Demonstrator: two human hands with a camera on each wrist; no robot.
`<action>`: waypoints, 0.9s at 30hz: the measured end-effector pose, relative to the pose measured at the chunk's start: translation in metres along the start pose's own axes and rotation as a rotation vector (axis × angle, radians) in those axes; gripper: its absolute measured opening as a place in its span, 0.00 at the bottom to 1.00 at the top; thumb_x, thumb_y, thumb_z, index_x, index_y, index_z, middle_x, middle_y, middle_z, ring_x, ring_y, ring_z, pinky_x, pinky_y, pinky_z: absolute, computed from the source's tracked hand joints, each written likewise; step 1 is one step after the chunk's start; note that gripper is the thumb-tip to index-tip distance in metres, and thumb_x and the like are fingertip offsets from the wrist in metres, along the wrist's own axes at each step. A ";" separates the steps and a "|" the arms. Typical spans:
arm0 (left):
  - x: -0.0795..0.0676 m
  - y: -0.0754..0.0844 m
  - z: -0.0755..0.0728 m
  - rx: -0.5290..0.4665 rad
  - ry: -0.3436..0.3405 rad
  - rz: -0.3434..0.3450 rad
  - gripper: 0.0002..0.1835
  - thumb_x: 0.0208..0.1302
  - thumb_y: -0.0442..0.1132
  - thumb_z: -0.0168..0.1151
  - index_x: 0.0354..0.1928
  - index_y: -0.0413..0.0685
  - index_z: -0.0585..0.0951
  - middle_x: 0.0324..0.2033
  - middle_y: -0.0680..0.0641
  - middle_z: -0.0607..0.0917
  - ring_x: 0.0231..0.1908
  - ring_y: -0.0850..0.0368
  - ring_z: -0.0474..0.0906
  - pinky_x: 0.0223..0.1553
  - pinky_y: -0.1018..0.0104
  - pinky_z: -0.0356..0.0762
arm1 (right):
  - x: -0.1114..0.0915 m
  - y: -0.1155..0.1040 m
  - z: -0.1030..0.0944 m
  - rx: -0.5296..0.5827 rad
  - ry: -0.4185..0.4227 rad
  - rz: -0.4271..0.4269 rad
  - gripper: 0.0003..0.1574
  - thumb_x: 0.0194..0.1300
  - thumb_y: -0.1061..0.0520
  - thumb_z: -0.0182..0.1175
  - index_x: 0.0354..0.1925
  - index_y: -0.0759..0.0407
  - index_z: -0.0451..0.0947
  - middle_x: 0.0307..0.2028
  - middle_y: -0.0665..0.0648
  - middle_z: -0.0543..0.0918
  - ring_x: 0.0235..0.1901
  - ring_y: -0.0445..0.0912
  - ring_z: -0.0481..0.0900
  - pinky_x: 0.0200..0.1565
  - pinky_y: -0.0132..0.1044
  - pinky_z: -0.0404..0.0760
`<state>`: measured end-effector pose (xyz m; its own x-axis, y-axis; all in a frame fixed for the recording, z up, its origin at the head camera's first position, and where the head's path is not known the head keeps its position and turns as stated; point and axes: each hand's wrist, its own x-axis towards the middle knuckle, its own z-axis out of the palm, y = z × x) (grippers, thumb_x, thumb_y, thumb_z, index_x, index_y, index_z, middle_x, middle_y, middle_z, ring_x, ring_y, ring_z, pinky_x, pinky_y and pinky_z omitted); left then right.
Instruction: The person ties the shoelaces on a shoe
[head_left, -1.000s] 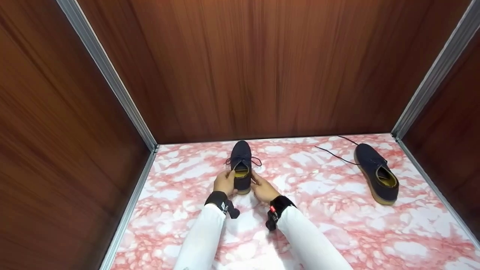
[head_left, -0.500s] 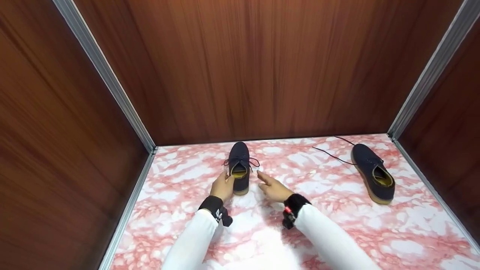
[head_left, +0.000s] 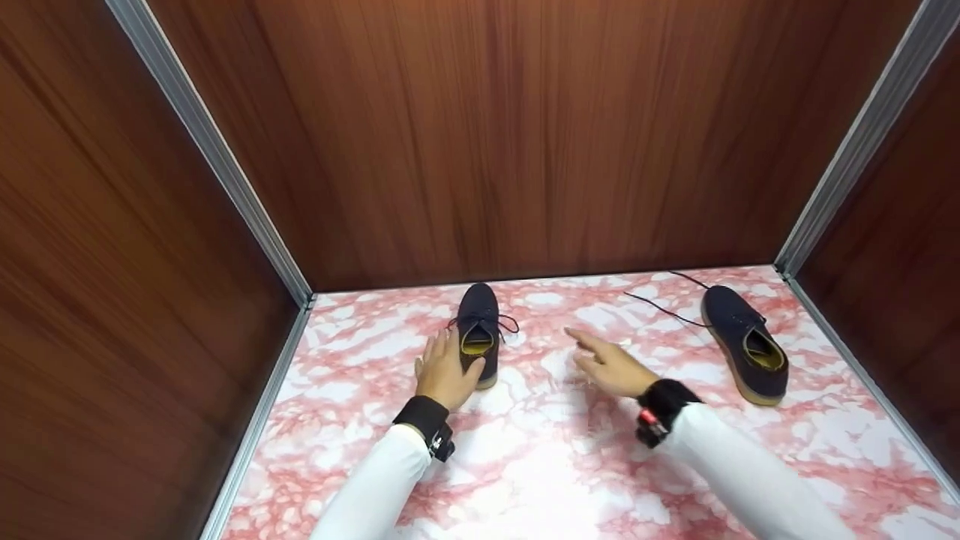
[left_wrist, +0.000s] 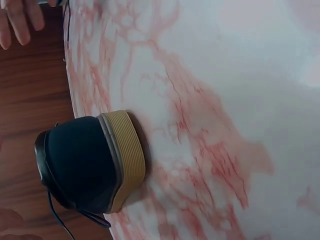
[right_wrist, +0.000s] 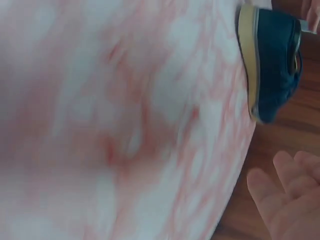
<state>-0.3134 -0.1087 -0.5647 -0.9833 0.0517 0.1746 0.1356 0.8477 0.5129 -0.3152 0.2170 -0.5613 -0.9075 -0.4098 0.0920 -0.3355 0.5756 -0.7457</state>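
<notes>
In front of you, a dark navy shoe (head_left: pixel 478 322) stands upright on the table (head_left: pixel 540 465), toe pointing away, its laces tied in a bow (head_left: pixel 508 323), yellow lining (head_left: pixel 476 348) showing inside, tan ribbed sole (left_wrist: pixel 131 157) down. Well to your right, a matching shoe (head_left: pixel 733 337) sits upright, toe angled leftward, its loose laces (head_left: pixel 664 308) trailing left.

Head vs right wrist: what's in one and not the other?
Head only: the untied shoe, both white sleeves and the metal rails.

Right wrist only: the pale sole side-on along the tied shoe, plus the palm side of the right hand; head sees that hand from its back.

Both: the tied shoe, both hands (right wrist catches just a bit of the left hand at its edge), the marbled table and wood paneling.
</notes>
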 end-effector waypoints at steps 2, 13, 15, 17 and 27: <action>-0.002 0.003 0.002 0.032 -0.007 -0.006 0.46 0.69 0.63 0.62 0.80 0.47 0.62 0.80 0.37 0.61 0.82 0.35 0.52 0.75 0.23 0.50 | -0.007 0.005 -0.014 -0.026 0.028 0.000 0.37 0.82 0.52 0.52 0.81 0.57 0.56 0.79 0.65 0.63 0.77 0.64 0.65 0.76 0.63 0.63; -0.010 0.016 0.019 0.116 -0.037 0.087 0.54 0.60 0.76 0.61 0.81 0.57 0.61 0.83 0.39 0.53 0.84 0.37 0.43 0.74 0.19 0.43 | -0.047 0.046 -0.100 -0.171 0.249 0.130 0.36 0.80 0.53 0.54 0.78 0.63 0.59 0.76 0.75 0.64 0.69 0.72 0.70 0.71 0.69 0.66; -0.012 0.017 0.021 0.130 -0.043 0.107 0.55 0.59 0.79 0.60 0.82 0.58 0.60 0.83 0.40 0.53 0.84 0.37 0.41 0.74 0.18 0.43 | -0.052 0.054 -0.113 -0.203 0.276 0.186 0.38 0.80 0.50 0.53 0.79 0.63 0.58 0.75 0.77 0.64 0.69 0.74 0.69 0.71 0.71 0.65; -0.014 0.019 0.023 0.144 -0.051 0.123 0.56 0.58 0.81 0.58 0.82 0.59 0.59 0.84 0.41 0.52 0.84 0.37 0.40 0.74 0.18 0.43 | -0.057 0.064 -0.125 -0.224 0.312 0.226 0.38 0.80 0.50 0.53 0.79 0.64 0.58 0.74 0.78 0.63 0.73 0.74 0.63 0.73 0.72 0.60; -0.021 0.022 0.030 0.193 -0.082 0.177 0.54 0.58 0.81 0.57 0.82 0.64 0.60 0.83 0.40 0.53 0.83 0.35 0.45 0.75 0.21 0.46 | -0.090 0.112 -0.157 -0.289 0.379 0.411 0.39 0.78 0.52 0.49 0.76 0.73 0.55 0.71 0.84 0.63 0.69 0.80 0.63 0.69 0.74 0.63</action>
<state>-0.2930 -0.0751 -0.5818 -0.9539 0.2437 0.1749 0.2883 0.9062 0.3095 -0.3108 0.4298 -0.5497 -0.9856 0.1346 0.1025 0.0534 0.8224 -0.5664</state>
